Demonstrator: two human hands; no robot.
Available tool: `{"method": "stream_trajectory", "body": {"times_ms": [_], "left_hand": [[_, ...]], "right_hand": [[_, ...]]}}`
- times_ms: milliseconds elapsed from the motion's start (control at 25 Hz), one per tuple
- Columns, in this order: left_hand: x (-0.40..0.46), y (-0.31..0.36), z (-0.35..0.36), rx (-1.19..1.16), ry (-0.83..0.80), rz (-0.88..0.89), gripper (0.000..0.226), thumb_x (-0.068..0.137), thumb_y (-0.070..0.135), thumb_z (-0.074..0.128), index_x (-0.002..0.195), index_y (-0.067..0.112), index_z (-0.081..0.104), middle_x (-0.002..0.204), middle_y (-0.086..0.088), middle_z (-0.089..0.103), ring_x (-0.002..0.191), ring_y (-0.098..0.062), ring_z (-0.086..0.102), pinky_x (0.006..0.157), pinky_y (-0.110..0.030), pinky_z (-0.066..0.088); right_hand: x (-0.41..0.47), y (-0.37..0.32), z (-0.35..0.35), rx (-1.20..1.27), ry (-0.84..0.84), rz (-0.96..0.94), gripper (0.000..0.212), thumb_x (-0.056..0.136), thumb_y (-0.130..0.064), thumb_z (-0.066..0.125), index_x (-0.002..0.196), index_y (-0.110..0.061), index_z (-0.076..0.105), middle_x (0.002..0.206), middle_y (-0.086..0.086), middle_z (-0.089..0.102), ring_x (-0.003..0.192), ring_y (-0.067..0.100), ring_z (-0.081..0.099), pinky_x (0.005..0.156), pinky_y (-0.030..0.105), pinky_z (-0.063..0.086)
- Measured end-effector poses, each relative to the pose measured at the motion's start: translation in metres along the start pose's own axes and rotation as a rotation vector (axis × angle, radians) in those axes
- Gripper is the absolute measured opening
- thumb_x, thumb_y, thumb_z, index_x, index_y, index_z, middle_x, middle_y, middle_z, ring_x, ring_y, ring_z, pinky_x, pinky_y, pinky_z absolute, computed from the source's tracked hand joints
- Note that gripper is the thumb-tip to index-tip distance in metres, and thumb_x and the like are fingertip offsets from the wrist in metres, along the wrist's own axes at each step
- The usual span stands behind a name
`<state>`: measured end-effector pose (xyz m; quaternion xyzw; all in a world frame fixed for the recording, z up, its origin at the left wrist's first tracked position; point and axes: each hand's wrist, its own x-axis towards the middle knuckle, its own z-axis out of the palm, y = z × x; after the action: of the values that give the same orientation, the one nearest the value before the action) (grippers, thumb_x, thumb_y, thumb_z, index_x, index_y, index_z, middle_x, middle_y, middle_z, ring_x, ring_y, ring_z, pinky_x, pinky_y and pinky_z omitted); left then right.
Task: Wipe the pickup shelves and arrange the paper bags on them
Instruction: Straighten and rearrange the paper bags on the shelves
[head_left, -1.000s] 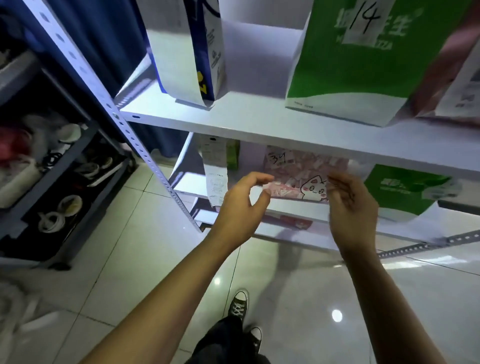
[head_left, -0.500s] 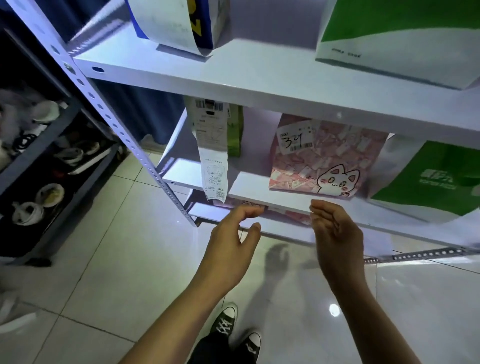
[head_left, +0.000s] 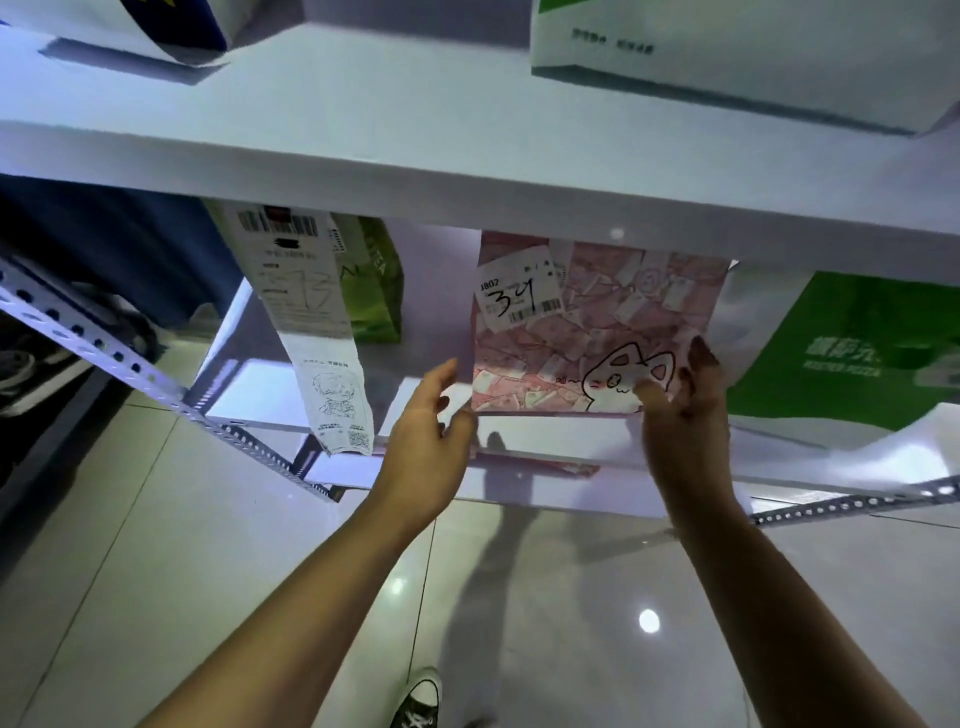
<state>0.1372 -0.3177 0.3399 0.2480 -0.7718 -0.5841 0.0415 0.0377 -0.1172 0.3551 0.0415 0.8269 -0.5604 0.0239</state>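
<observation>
A pink paper bag (head_left: 597, 322) with a cat drawing and a label marked 34 stands on the lower white shelf (head_left: 550, 439). My left hand (head_left: 428, 423) lies against the bag's lower left corner, fingers fairly straight along its side. At the lower right corner my right hand (head_left: 680, 410) grips it, thumb on the front and fingers curled round the right edge. Left of it stands a green bag (head_left: 376, 291) with a long receipt (head_left: 324, 338) hanging over the shelf edge. A green and white bag (head_left: 841, 353) stands to the right.
The upper white shelf (head_left: 467, 156) carries a blue and white bag (head_left: 130, 31) and a green and white bag (head_left: 727, 67). A perforated metal upright (head_left: 104, 343) runs down the left. Glossy tiled floor and my shoe (head_left: 421, 696) lie below.
Both hands have risen from below the shelf edge to the pink bag's lower corners. The right hand has taken hold of it. The view has moved closer.
</observation>
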Motion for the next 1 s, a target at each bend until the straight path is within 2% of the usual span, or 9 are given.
{"method": "stream_trajectory", "body": {"times_ms": [80,200,280,400,560,680,840,920,1000], "left_hand": [[0.020,0.000,0.004,0.014,0.018,-0.026,0.051,0.102,0.018,0.051,0.149,0.033,0.039,0.141,0.011,0.049,0.128,-0.010,0.048,0.098,-0.028,0.042],[0.036,0.003,0.011,-0.009,-0.015,-0.044,0.046,0.100,0.020,0.053,0.144,0.035,0.044,0.133,0.013,0.057,0.120,-0.013,0.055,0.096,-0.031,0.047],[0.037,0.004,0.015,-0.038,-0.031,-0.045,0.040,0.100,0.017,0.056,0.137,0.031,0.049,0.126,0.010,0.063,0.116,-0.016,0.060,0.099,-0.039,0.051],[0.033,0.005,0.015,-0.040,-0.018,-0.050,0.035,0.099,0.017,0.057,0.130,0.032,0.052,0.122,0.011,0.066,0.117,-0.014,0.061,0.101,-0.040,0.051],[0.009,0.007,0.005,-0.072,-0.006,-0.027,0.041,0.100,0.011,0.056,0.136,0.029,0.051,0.125,0.012,0.065,0.113,-0.006,0.062,0.096,-0.033,0.053],[-0.018,0.011,-0.006,-0.119,-0.015,-0.062,0.043,0.100,0.008,0.055,0.138,0.028,0.050,0.125,0.010,0.064,0.111,-0.005,0.062,0.094,-0.035,0.054],[-0.061,0.022,-0.022,-0.104,-0.040,-0.103,0.040,0.100,0.013,0.056,0.131,0.037,0.051,0.116,0.030,0.059,0.107,0.013,0.055,0.085,-0.017,0.049],[-0.081,0.027,-0.030,-0.087,-0.062,-0.111,0.036,0.100,0.017,0.057,0.128,0.039,0.050,0.115,0.032,0.057,0.107,0.012,0.054,0.078,-0.012,0.045],[-0.101,0.032,-0.038,-0.077,-0.072,-0.122,0.033,0.100,0.015,0.057,0.125,0.036,0.052,0.116,0.028,0.059,0.109,0.005,0.055,0.078,-0.015,0.045]], "right_hand": [[0.015,0.005,-0.004,0.004,0.000,0.008,0.059,0.097,-0.011,0.055,0.151,-0.024,0.037,0.153,0.000,0.047,0.140,0.018,0.044,0.116,0.051,0.037],[0.029,0.008,-0.007,0.006,-0.030,0.008,0.050,0.094,-0.004,0.053,0.141,-0.020,0.046,0.139,0.004,0.057,0.128,0.024,0.054,0.109,0.055,0.044],[0.030,0.007,-0.009,0.024,-0.024,0.026,0.048,0.093,-0.005,0.054,0.137,-0.022,0.049,0.136,0.004,0.060,0.125,0.026,0.056,0.106,0.056,0.046],[0.026,0.008,-0.015,0.099,0.003,0.046,0.044,0.094,-0.005,0.055,0.135,-0.020,0.053,0.132,0.006,0.062,0.122,0.025,0.058,0.103,0.055,0.050],[-0.001,0.008,-0.021,0.163,0.059,0.117,0.042,0.096,-0.012,0.060,0.136,-0.025,0.055,0.133,0.001,0.063,0.124,0.023,0.059,0.100,0.052,0.052],[-0.032,0.004,-0.024,0.237,0.107,0.168,0.038,0.094,-0.012,0.061,0.131,-0.024,0.058,0.131,0.004,0.065,0.123,0.025,0.062,0.091,0.049,0.058],[-0.083,-0.003,-0.035,0.284,0.145,0.230,0.026,0.098,-0.018,0.062,0.123,-0.025,0.061,0.122,0.002,0.068,0.115,0.021,0.066,0.074,0.034,0.061],[-0.107,-0.008,-0.042,0.295,0.178,0.255,0.019,0.098,-0.020,0.063,0.116,-0.027,0.062,0.114,-0.003,0.071,0.109,0.019,0.068,0.068,0.029,0.061],[-0.129,-0.014,-0.051,0.292,0.206,0.278,0.015,0.099,-0.026,0.062,0.114,-0.027,0.062,0.111,-0.003,0.072,0.106,0.020,0.069,0.069,0.034,0.061]]}}
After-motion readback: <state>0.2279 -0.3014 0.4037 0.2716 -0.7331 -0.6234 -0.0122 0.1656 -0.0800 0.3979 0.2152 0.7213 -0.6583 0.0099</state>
